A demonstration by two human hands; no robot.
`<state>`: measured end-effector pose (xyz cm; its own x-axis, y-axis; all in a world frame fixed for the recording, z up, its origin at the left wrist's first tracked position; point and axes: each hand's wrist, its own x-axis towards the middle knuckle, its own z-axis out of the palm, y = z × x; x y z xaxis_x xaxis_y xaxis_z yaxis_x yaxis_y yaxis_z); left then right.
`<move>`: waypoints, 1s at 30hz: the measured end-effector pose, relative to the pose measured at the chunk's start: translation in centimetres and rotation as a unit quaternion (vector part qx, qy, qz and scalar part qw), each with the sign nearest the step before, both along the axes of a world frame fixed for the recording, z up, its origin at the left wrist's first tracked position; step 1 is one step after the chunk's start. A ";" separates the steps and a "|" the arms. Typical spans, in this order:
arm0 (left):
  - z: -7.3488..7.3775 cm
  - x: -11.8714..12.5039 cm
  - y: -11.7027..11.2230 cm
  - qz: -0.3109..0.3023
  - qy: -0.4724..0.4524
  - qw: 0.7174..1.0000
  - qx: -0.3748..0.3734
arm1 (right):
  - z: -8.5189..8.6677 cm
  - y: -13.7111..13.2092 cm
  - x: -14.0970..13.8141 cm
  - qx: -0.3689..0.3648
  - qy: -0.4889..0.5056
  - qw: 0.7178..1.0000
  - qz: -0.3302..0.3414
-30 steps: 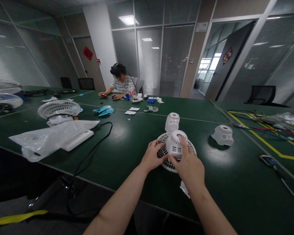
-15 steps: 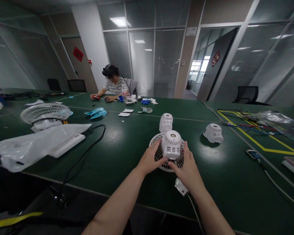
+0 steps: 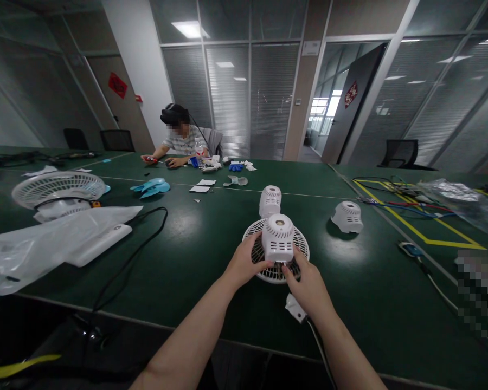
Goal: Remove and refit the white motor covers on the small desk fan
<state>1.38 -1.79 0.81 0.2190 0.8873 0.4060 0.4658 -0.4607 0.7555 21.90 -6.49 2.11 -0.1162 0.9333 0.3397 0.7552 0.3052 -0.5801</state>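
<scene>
A white motor housing [image 3: 278,238] with vent slots sits upright over a round white fan grille [image 3: 302,245] that lies on the green table. My left hand [image 3: 246,261] grips the housing's left side, thumb at its lower front edge. On the other side my right hand [image 3: 307,279] holds its lower right edge, thumb near the front bottom. Just below the grille lies a small white plastic part [image 3: 295,309] with a cable, close to my right wrist. A second white housing [image 3: 270,201] stands right behind the grille.
Another white housing [image 3: 348,217] stands to the right. At left are a fan grille with motor [image 3: 61,189], a white plastic bag [image 3: 57,238] and a black cable [image 3: 146,241]. Blue fan blades [image 3: 152,187] lie farther back. Across the table a person [image 3: 183,138] handles a screwdriver-like tool.
My right hand's fingers have come down from the grille's right side to the housing's lower right edge. My left hand stays at the housing. The view has shifted slightly.
</scene>
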 end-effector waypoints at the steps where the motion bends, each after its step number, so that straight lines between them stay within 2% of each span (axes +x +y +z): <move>1: -0.2 -0.1 0.1 -0.004 -0.002 1.000 0.002 | 0.3 -0.4 -0.2 -0.006 0.008 1.000 -0.011; 3: -0.6 -0.3 0.3 -0.017 -0.013 1.000 0.009 | 1.1 -1.1 -1.1 0.003 0.028 0.998 -0.047; 5: -1.0 -0.6 0.7 -0.013 -0.040 0.999 0.019 | 1.8 -1.5 -2.5 0.044 0.044 0.994 -0.090; 8: -1.7 -1.1 1.2 0.064 -0.076 0.994 0.042 | 2.6 -1.6 -4.9 0.098 0.040 0.985 -0.134; 11: -2.1 -1.6 1.5 0.155 -0.073 0.983 0.063 | 2.8 -1.1 -6.5 0.101 0.004 0.981 -0.164; 13: -2.2 -1.8 1.6 0.181 -0.063 0.979 0.064 | 2.8 -0.8 -6.8 0.093 -0.020 0.980 -0.172; 16: -2.2 -1.9 1.5 0.187 -0.049 0.979 0.057 | 2.8 -0.6 -6.1 0.091 -0.035 0.981 -0.168; 19: -2.0 -2.0 1.3 0.184 -0.033 0.981 0.051 | 2.7 -0.8 -3.7 0.084 -0.024 0.985 -0.151; 22: -2.0 -2.1 1.2 0.183 -0.023 0.982 0.040 | 2.4 -1.5 0.4 0.073 -0.008 0.986 -0.152; 30: -2.0 -2.1 1.0 0.150 0.008 0.989 0.002 | 1.6 -3.1 16.1 0.115 -0.029 0.957 -0.266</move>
<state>-0.72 -0.82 -1.20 -0.0476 0.9116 0.4084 0.5933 -0.3031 0.7457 38.04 -9.60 3.69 0.3291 0.7675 0.5502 0.8680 -0.0164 -0.4963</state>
